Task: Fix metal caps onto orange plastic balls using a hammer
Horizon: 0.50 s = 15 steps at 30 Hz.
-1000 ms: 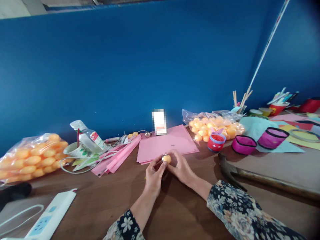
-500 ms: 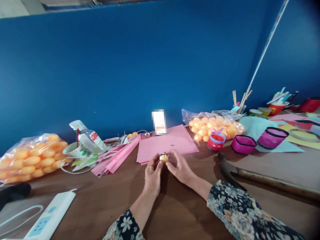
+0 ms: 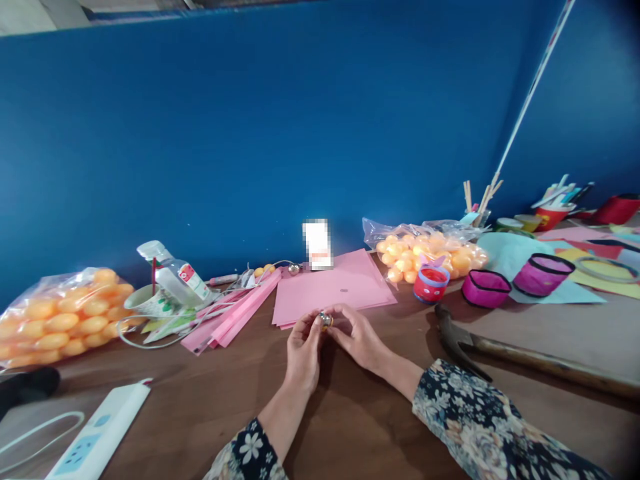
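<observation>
Between my two hands, low over the brown table [image 3: 360,427], is a small ball [image 3: 326,319], shiny silver on the side facing me with a bit of yellow at its lower edge. My left hand [image 3: 303,353] pinches it from the left with thumb and fingers. From the right, my right hand [image 3: 359,339] has its thumb and bent fingers closed on the same ball. Just beyond my fingertips lies a stack of pink paper sheets [image 3: 325,293]. Another silver ball [image 3: 294,269] rests at the back near the wall.
Bags of orange balls stand left [image 3: 63,323] and back right [image 3: 405,257]. A hammer [image 3: 530,357] lies at right, near a red cup [image 3: 431,285] and purple fabric rings [image 3: 486,289]. Nearer left are a power strip [image 3: 107,427], pink strips [image 3: 245,310] and a bottle [image 3: 185,277].
The ball has turned in my fingers: its yellow side faced me before, and now the silver side does. Both hands have stayed in nearly the same place.
</observation>
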Each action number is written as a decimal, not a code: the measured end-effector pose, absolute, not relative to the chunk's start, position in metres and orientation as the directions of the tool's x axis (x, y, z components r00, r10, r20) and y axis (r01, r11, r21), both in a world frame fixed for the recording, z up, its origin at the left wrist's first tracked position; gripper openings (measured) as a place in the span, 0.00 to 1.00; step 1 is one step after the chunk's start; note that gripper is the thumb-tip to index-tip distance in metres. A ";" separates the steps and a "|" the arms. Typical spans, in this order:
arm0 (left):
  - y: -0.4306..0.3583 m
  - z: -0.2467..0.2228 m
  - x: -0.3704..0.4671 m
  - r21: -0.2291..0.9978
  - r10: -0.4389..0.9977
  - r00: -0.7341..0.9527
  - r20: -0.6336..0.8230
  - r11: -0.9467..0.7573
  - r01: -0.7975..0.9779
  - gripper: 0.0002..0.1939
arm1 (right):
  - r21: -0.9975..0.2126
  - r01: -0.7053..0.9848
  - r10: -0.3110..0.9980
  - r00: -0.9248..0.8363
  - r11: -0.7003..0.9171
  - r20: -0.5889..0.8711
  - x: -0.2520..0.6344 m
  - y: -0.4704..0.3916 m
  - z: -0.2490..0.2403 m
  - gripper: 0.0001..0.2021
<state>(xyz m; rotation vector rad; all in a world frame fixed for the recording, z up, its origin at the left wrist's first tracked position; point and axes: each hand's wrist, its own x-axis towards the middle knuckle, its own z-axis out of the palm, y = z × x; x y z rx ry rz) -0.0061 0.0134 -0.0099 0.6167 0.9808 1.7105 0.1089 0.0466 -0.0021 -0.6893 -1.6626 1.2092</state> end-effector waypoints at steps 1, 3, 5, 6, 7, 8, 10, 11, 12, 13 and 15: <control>0.014 -0.010 -0.006 0.841 0.940 -0.338 -0.052 -0.141 -0.522 0.18 | -0.934 -0.096 0.844 -0.406 0.343 0.351 0.109 0.047 -0.003 0.12; 0.014 -0.012 -0.006 0.837 0.948 -0.314 -0.054 -0.129 -0.532 0.20 | -0.943 -0.113 0.855 -0.400 0.312 0.330 0.108 0.047 -0.003 0.13; 0.014 -0.013 -0.007 0.834 0.956 -0.289 -0.051 -0.118 -0.538 0.21 | -0.951 -0.096 0.869 -0.387 0.293 0.307 0.108 0.048 -0.003 0.13; 0.014 -0.013 -0.007 0.836 0.959 -0.280 -0.047 -0.116 -0.537 0.21 | -0.953 -0.083 0.875 -0.380 0.291 0.300 0.108 0.049 -0.003 0.13; 0.015 -0.014 -0.007 0.839 0.961 -0.274 -0.041 -0.115 -0.532 0.20 | -0.953 -0.074 0.878 -0.375 0.293 0.299 0.108 0.050 -0.003 0.13; 0.015 -0.014 -0.007 0.844 0.962 -0.270 -0.034 -0.117 -0.523 0.20 | -0.952 -0.074 0.877 -0.373 0.296 0.302 0.109 0.050 -0.002 0.13; 0.014 -0.014 -0.008 0.857 0.962 -0.271 -0.017 -0.126 -0.500 0.19 | -0.950 -0.094 0.872 -0.378 0.297 0.310 0.109 0.051 -0.001 0.13; 0.014 -0.014 -0.008 0.863 0.962 -0.273 -0.009 -0.131 -0.488 0.19 | -0.950 -0.107 0.871 -0.380 0.293 0.311 0.109 0.051 0.000 0.13; 0.014 -0.014 -0.008 0.868 0.961 -0.275 -0.001 -0.136 -0.478 0.19 | -0.951 -0.119 0.871 -0.381 0.286 0.310 0.109 0.050 0.001 0.13; 0.014 -0.014 -0.008 0.872 0.961 -0.276 0.005 -0.139 -0.470 0.19 | -0.952 -0.130 0.872 -0.383 0.277 0.306 0.109 0.050 0.002 0.13; 0.013 -0.014 -0.008 0.874 0.961 -0.276 0.015 -0.147 -0.464 0.20 | -0.957 -0.155 0.874 -0.391 0.247 0.289 0.109 0.049 0.004 0.14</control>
